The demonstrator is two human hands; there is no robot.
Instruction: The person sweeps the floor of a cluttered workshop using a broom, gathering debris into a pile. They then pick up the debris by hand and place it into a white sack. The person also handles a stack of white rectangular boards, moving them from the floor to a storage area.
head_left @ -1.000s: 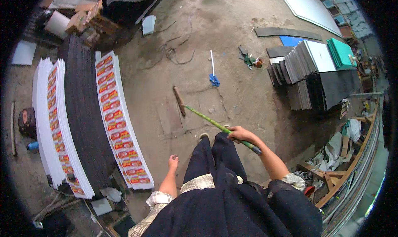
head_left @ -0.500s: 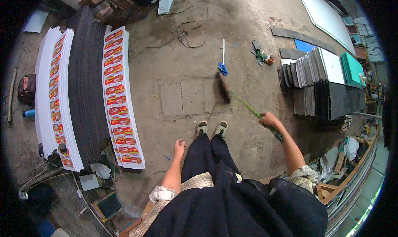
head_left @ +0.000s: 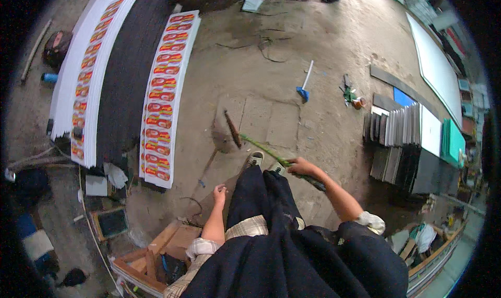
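Observation:
My right hand (head_left: 302,166) is closed around the green handle of a broom (head_left: 261,147). The handle slants up and left from my grip, across the front of my shoes. Its narrow brown head (head_left: 233,128) is on the concrete floor, left of my feet. Beside my left thigh hangs my left hand (head_left: 219,192), its fingers loosely curled and a little apart, and I see nothing in it. On the floor farther ahead lies a blue piece (head_left: 302,93) with a white stick (head_left: 309,74) running from it.
Tall stacks of printed sheets (head_left: 169,84), dark sheets (head_left: 125,84) and white sheets (head_left: 88,58) stand at left. Stacked boards (head_left: 402,128) are at right, near a brown cup (head_left: 358,103). A wooden crate (head_left: 141,264) is behind me at lower left. Black cords (head_left: 269,47) lie ahead.
The broom head has swept from right of my feet to their left, and my right hand has moved left with the handle. The whole view has turned somewhat.

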